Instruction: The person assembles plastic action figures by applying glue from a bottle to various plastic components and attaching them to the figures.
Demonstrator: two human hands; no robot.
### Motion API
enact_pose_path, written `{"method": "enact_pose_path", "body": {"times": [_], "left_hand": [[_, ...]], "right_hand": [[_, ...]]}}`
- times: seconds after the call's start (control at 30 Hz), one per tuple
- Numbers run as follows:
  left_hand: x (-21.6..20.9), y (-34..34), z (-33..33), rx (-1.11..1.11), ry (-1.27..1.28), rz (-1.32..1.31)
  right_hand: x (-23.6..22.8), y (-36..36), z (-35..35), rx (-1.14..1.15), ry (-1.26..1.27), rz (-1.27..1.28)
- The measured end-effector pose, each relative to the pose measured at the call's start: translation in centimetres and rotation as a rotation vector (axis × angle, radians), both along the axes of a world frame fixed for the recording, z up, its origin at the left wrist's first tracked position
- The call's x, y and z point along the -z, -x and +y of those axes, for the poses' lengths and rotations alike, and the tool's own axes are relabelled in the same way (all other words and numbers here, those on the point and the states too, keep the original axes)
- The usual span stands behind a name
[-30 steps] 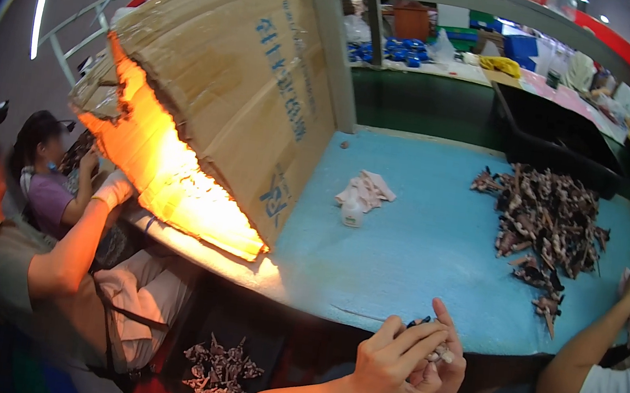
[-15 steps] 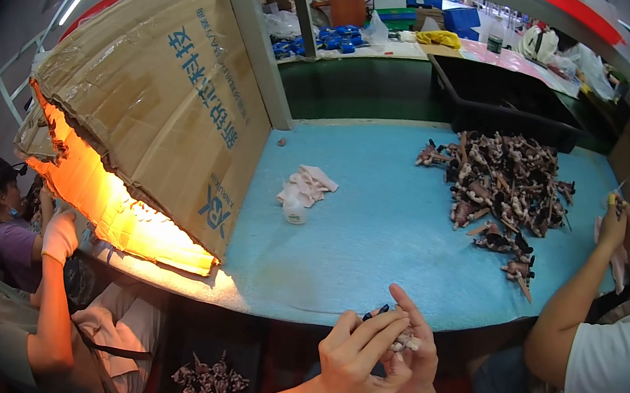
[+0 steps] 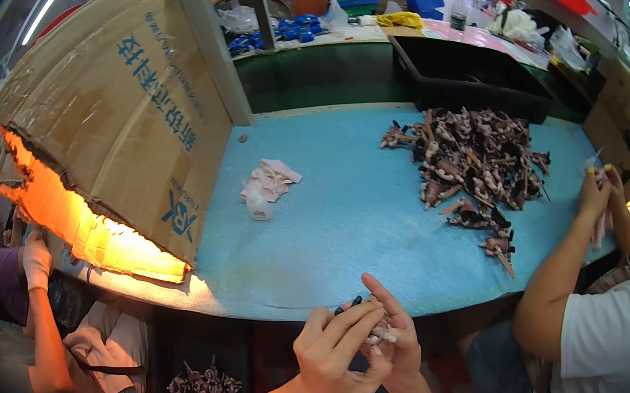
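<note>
At the table's near edge, my left hand (image 3: 335,346) and my right hand (image 3: 403,343) are together, closed around a small pinkish figurine (image 3: 379,333). Dark bits of it stick out above my left fingers, and most of its body is hidden by them. My right index finger points upward, away from the piece, while the rest of that hand grips it. Farther off on the blue tabletop (image 3: 308,251) lies a heap of similar brown, pink and black figurines (image 3: 479,158).
A crumpled pale cloth (image 3: 276,175) and a small translucent container (image 3: 258,203) lie left of centre. A cardboard box (image 3: 117,131), lit orange inside, stands at left. Behind the heap is a black bin (image 3: 470,78). More figurines (image 3: 202,392) sit below the table. People work on both sides.
The whole view has shifted, so the table and box appear farther left. Both my hands keep their grip on the figurine with almost the same finger positions.
</note>
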State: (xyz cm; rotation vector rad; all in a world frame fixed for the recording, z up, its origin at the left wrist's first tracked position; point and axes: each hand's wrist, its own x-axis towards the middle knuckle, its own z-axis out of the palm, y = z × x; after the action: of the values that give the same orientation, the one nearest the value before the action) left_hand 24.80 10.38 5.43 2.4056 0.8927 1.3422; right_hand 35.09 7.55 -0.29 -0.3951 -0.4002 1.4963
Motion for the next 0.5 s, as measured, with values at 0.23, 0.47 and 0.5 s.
{"method": "enact_pose_path", "body": {"times": [0.23,0.47,0.5], "left_hand": [[0.4,-0.1,0.7,0.013,-0.001,0.049],[0.2,-0.2,0.4,0.002,-0.014,0.051],[0.2,-0.2,0.4,-0.001,-0.015,0.063]], "right_hand": [[-0.7,-0.3,0.2,-0.001,0.035,-0.003],[-0.4,-0.6,0.4,-0.040,-0.079,-0.020],[-0.3,-0.5,0.4,-0.045,-0.073,-0.015]]}}
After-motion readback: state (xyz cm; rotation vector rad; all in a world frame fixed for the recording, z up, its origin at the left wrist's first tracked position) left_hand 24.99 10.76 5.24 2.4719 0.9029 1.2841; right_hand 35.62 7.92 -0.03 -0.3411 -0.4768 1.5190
